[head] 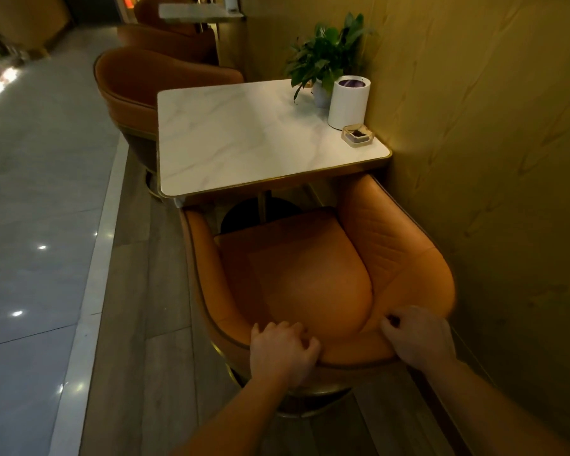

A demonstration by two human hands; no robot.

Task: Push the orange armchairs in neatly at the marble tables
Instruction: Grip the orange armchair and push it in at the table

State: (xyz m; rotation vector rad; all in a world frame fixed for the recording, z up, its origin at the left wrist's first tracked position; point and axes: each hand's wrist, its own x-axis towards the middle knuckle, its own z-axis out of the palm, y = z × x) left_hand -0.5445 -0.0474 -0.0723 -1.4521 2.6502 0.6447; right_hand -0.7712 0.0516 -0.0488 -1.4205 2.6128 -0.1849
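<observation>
Now your left hand (282, 350) and right hand (415, 337) each curl their fingers over the back rim of the near orange armchair (297, 278), gripping it. Beyond them its seat faces the marble table (237, 136), armrest tips just under the near edge, beside the wall (491, 159).
</observation>
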